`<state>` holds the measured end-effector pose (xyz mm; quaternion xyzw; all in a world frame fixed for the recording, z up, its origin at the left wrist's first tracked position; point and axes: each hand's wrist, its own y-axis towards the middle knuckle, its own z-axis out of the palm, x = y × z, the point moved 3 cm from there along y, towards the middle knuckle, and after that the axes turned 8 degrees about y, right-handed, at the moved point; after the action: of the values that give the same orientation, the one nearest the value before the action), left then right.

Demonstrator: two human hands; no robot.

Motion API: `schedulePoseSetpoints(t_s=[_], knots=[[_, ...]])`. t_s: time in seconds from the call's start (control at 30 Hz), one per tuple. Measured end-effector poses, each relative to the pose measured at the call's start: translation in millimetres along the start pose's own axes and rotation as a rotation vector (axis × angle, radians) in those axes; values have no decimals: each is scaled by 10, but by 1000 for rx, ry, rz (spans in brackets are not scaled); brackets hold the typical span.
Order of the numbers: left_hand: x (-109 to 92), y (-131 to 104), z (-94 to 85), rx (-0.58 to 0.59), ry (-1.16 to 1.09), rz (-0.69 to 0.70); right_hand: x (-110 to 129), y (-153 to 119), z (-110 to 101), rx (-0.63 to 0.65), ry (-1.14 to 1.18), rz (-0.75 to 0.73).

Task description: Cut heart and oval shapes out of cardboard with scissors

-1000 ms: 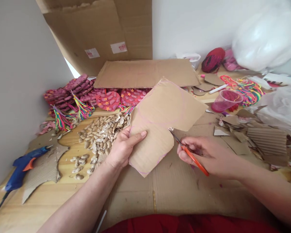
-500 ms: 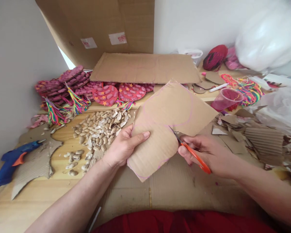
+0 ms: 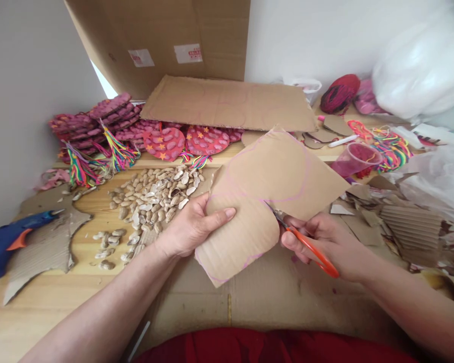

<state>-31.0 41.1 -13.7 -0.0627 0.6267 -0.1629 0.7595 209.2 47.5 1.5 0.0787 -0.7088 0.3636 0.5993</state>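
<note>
A piece of cardboard with curved purple outlines drawn on it is gripped at its left edge by my left hand, thumb on top and fingers behind. My right hand holds orange-handled scissors. The scissor blades sit in a cut from the cardboard's right side, their tips near a purple line close to the middle. Part of the cardboard's lower right edge is rounded. The fingers of my left hand are hidden beneath the sheet.
Peanut shells lie to the left, with a blue glue gun beyond. Behind are a marked cardboard sheet and red decorated pieces with tassels. Cardboard scraps, a pink cup and bright yarn are at right.
The cardboard has tilted slightly, and my right hand with the scissors has shifted a little right and down. My left hand keeps its hold. The whole view has moved slightly.
</note>
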Motion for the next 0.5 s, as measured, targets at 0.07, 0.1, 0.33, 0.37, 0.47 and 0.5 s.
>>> schedulePoseSetpoints(t_s=[0.07,0.1,0.33,0.37,0.47,0.5], knots=[[0,-1,1,1,-1,8,-36,2,-25,-4,-34,15],[1,-1,1,-1,-1,11,-48,3,-32,-1,-42,18],[13,0,8,-15,9,26,71,-6,28,33,-59,-91],[12,-2,10,-19,7,28,89,-7,37,32,-74,-83],[2,-8,20,-29,9,35,115,-8,40,17,-125,-67],[-2,-11,24,-36,11,37,115,-8,34,13,-146,-69]])
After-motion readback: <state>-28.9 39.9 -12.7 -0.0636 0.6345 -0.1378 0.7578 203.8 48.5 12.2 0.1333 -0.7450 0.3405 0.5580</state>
